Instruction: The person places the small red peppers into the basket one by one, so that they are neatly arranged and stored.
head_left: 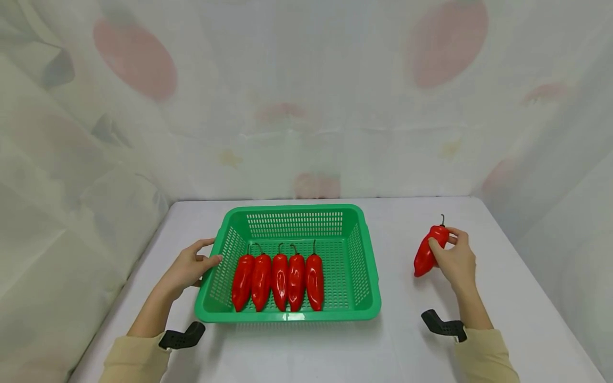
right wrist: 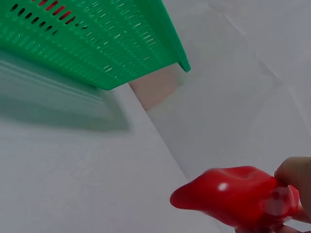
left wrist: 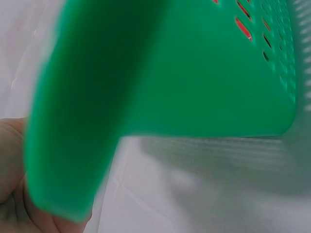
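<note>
A green plastic basket [head_left: 287, 317] stands on the white table, with several red peppers [head_left: 280, 279] side by side in its left and middle part, stems toward the back. My left hand [head_left: 189, 266] grips the basket's left rim between thumb and fingers; in the left wrist view the green wall [left wrist: 194, 87] hides most of that hand [left wrist: 12, 170]. To the right of the basket, my right hand [head_left: 455, 259] pinches one red pepper [head_left: 426, 255] near its stem end, tip pointing down and left. The right wrist view shows this pepper [right wrist: 228, 194] held by thumb and fingers at the right edge.
The white tabletop [head_left: 397, 340] runs around the basket. A pale printed curtain [head_left: 306, 96] hangs behind the table and along both sides. Black wrist mounts [head_left: 184, 336] sit on both forearms. The basket's right side lies between its peppers and my right hand.
</note>
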`<state>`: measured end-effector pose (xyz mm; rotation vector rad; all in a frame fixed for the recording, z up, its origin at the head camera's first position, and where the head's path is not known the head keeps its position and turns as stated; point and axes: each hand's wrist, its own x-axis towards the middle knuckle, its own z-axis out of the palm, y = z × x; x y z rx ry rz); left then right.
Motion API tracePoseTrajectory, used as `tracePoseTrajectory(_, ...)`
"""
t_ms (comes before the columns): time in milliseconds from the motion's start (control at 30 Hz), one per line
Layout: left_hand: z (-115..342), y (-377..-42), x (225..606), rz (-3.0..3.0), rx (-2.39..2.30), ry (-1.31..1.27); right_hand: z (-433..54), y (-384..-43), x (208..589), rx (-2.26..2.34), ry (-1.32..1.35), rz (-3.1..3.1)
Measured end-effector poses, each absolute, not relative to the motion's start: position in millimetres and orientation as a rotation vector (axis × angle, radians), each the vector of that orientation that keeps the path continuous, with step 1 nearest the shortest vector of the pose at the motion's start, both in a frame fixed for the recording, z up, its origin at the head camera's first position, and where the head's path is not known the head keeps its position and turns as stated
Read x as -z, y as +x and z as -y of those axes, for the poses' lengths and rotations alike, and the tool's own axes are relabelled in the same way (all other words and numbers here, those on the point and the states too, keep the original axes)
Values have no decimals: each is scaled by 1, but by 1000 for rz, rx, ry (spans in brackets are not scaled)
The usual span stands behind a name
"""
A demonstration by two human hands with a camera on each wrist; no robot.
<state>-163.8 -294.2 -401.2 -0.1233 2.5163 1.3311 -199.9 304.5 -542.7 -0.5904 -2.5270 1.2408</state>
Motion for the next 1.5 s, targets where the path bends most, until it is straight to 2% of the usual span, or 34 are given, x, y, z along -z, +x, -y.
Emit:
tracePoseTrajectory(267, 294, -164, 402, -2512, -1331, -119, -296, -208, 528, -1277, -465, 2561)
tracePoseTrajectory(533, 293, -163, 401, -2514, -1333, -113, -269, -193, 461, -1434, -411, 2590)
tracePoseTrajectory(633, 293, -163, 400, -2513, -1331, -112, -263, -193, 451, -1394, -399, 2588)
tracePoseTrajectory(933, 293, -162, 398, -2506, -1336, -114, -226, -172, 382, -1371, -250, 2615)
tracePoseTrajectory(1500, 293, -162, 397, -2511, -1334, -104, -198, -182, 363, -1456, -125, 2629)
